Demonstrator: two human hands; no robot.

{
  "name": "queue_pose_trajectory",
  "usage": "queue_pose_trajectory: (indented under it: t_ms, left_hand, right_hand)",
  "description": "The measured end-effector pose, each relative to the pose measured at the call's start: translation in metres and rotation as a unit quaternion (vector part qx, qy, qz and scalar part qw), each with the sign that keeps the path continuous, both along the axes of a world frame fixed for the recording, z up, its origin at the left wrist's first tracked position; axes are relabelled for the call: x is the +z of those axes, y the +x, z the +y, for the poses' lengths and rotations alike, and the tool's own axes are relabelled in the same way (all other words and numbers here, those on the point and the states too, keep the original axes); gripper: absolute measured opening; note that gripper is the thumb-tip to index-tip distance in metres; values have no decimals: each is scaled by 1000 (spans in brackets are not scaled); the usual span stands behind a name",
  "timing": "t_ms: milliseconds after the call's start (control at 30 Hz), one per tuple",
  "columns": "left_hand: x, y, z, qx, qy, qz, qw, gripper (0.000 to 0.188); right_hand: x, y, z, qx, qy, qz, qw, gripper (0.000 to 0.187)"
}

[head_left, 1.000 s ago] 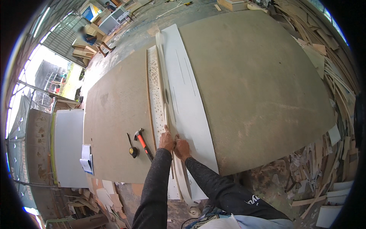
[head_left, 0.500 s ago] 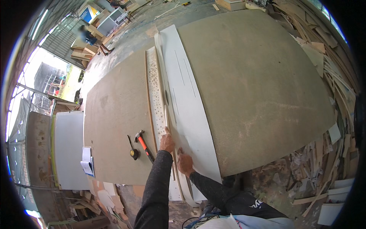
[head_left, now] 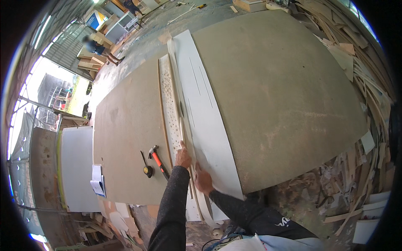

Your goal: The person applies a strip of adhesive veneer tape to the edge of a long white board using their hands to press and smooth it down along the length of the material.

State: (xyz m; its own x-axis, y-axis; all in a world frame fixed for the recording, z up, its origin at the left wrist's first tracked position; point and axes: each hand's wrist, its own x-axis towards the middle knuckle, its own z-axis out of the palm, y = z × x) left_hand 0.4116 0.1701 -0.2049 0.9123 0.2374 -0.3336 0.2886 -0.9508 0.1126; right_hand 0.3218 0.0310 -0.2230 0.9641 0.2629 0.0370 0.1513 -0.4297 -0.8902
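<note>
Head view shows the left hand [head_left: 183, 157] pressed flat with fingers stretched along a thin pale edging strip [head_left: 181, 109], which stands on the long edge of a white panel [head_left: 204, 113] near the near edge of the worktable [head_left: 125, 138]. The right hand [head_left: 204, 181] lies lower on the same strip, fingers curled over it where the strip bends off the table's near edge; since half a second ago this hand has slid nearer to the body, while the left has stayed put. Just left of the strip lies a narrow perforated board [head_left: 169, 104], dotted with small holes. Farther left on the matte brown fibreboard rest a red-handled hammer [head_left: 158, 160] and a small tape measure [head_left: 147, 170]. A big dusty brown sheet [head_left: 284, 92] overlaps the panel's right side.
</note>
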Motion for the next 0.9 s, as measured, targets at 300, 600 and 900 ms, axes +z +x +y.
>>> queue_pose_trajectory:
  t_ms: [300, 600, 900]
  left_hand:
    - [19, 5, -18, 25, -36, 31, 999, 76]
    - [25, 25, -53, 9, -13, -22, 1000, 79]
    - [24, 12, -32, 7, -15, 22, 1000, 78]
  right_hand:
    - [-11, 11, 2, 20, -17, 44, 999, 54]
    - [-41, 84, 6, -6, -1, -1, 1000, 61]
    - [-23, -39, -16, -5, 17, -5, 1000, 59]
